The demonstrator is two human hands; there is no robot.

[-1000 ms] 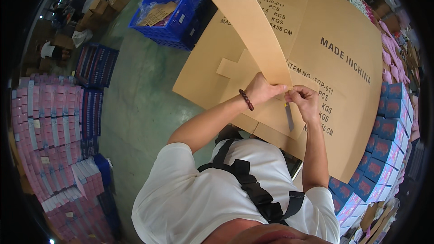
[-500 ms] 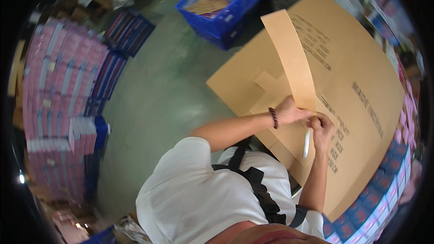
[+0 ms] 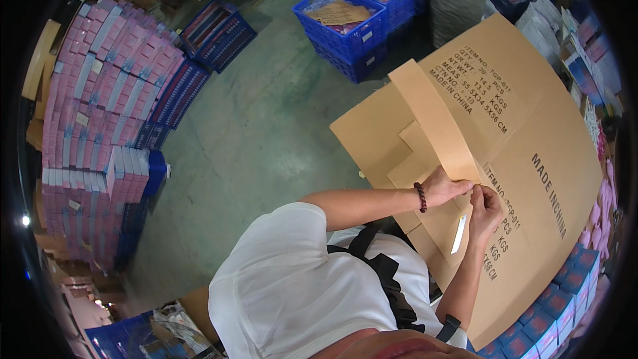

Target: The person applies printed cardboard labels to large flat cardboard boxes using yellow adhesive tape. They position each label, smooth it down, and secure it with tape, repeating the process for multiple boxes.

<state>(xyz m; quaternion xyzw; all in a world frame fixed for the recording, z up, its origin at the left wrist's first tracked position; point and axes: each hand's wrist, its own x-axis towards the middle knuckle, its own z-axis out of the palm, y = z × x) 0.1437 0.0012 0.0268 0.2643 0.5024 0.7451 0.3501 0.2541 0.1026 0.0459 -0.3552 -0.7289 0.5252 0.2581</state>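
Seems light, springy and easy to crease, so better to grip cardboard strip (image 3: 433, 123) by near end, pinched in left hand (image 3: 443, 188), beside right hand (image 3: 487, 209) with fingertips pressed together

A: Specify the upper garment.

B: One plain white shirt (image 3: 299, 272), short-sleeved, with loose folds across the front. The left sleeve (image 3: 292, 226) terminates above the elbow.

A: Specify the strapping.

B: Black webbing harness (image 3: 382, 266), routed across the torso over the shirt, with dark buckle-like fittings. A further black strap section (image 3: 450, 328) sits at the right sleeve.

A: Wrist items?

B: One bracelet (image 3: 420, 197) of dark, rounded beads, fitted behind the left hand (image 3: 444, 189).
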